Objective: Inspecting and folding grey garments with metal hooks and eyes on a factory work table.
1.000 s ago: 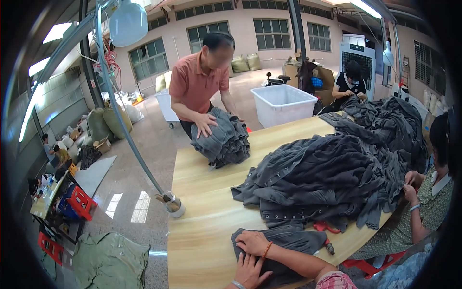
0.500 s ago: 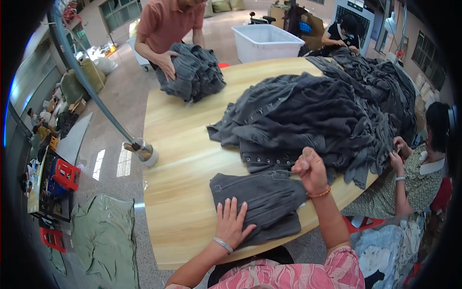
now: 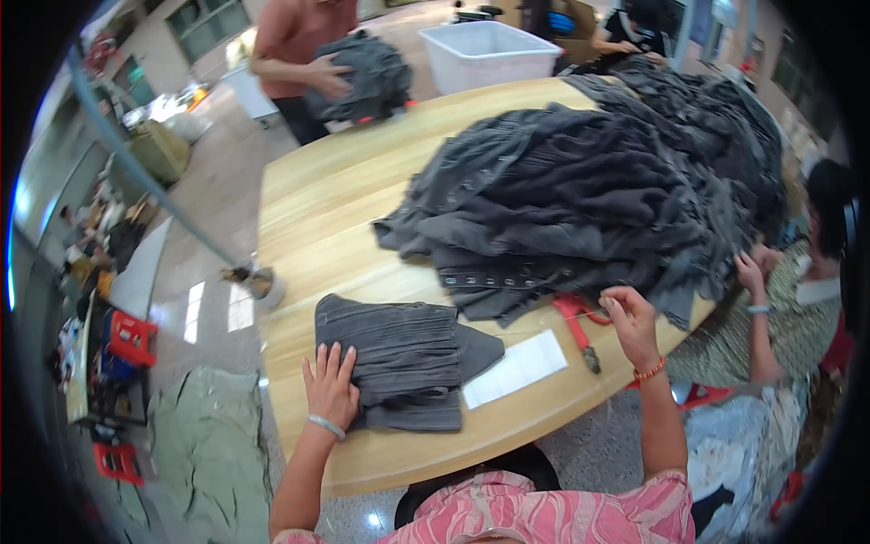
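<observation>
One folded dark garment under the left hand, the big heap untouched beside it.

The left hand (image 3: 331, 392) lies flat, fingers spread, pressing the near-left corner of the folded grey garment (image 3: 399, 361) on the wooden table (image 3: 317, 218); it grips nothing. The right hand (image 3: 630, 319) is lifted at the table's edge with fingertips pinched together, seemingly on a thin thread, though that is too fine to tell. Just beside it lie red-handled snips (image 3: 580, 325) and a white paper sheet (image 3: 517, 367). Beyond, the large heap of grey garments (image 3: 598, 190) looks barely started: one piece folded, many left.
</observation>
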A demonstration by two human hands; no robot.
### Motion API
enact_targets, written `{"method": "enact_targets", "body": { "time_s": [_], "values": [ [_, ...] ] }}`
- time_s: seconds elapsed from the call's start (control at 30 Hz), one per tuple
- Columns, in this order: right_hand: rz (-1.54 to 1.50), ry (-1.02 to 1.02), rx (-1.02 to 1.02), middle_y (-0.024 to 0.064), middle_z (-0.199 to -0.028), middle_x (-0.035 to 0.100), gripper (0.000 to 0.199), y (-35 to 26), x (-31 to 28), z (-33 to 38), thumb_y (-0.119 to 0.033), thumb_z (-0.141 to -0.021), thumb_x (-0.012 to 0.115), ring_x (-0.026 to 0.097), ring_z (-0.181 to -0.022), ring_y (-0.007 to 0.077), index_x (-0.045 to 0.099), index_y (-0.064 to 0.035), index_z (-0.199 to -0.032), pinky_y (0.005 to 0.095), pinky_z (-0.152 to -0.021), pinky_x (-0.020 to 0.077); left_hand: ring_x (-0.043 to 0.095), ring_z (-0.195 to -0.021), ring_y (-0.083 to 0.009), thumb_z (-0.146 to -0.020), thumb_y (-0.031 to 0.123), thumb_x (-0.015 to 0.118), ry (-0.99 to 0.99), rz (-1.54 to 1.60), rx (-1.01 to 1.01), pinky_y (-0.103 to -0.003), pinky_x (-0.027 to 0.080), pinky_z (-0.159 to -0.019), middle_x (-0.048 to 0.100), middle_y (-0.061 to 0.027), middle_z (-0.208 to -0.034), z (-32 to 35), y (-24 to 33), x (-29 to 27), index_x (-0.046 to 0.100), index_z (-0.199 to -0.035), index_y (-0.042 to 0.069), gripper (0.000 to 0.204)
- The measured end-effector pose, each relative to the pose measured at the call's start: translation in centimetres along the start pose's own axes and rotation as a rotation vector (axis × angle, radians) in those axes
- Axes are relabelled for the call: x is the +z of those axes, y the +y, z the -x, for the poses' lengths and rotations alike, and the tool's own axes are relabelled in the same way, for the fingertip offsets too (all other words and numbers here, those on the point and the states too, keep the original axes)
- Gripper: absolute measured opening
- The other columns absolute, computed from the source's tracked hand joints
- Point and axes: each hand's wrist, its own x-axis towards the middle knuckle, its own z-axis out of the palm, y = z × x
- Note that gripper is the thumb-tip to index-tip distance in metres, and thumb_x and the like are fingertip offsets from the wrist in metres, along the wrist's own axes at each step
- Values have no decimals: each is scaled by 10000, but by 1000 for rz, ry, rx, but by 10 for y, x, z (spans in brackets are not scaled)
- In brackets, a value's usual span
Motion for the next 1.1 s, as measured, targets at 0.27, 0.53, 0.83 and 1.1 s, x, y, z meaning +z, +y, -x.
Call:
{"method": "enact_targets", "body": {
  "time_s": [0.27,0.53,0.83,1.1],
  "values": [
    [299,-82,-352,88,-817,625,56,-41,44,-7,-15,-822,605,561,-815,266,643,-26,-862,347,-763,418,271,-1387,-390,-818,154,559,-116,-156,-414,-626,154,-1099,369,-169,-1468,-1,-105,12,451,-1390,170,583],
    [277,-138,-323,87,-824,621,65,-35,57,-8,15,-816,594,548,-793,247,631,-14,-861,339,-752,422,138,-1445,-373,-778,675,585,39,-30,-130,-606,47,-1126,222,-178,-1547,-37,-73,5,317,-1479,173,903],
    [415,-82,-477,97,-832,677,61,-31,53,-21,-68,-827,626,639,-797,283,672,-48,-861,450,-870,474,149,-1435,-393,-745,707,597,-46,101,-443,-644,75,-1103,220,-163,-1553,-82,-85,43,320,-1478,179,945],
    [434,239,-648,101,-802,655,80,-69,20,-114,-69,-823,671,633,-722,276,668,-44,-899,353,-648,500,199,-1412,-400,-781,512,683,64,297,-499,-640,121,-1092,341,-186,-1476,-102,-80,38,439,-1389,113,766]
  ]
}}
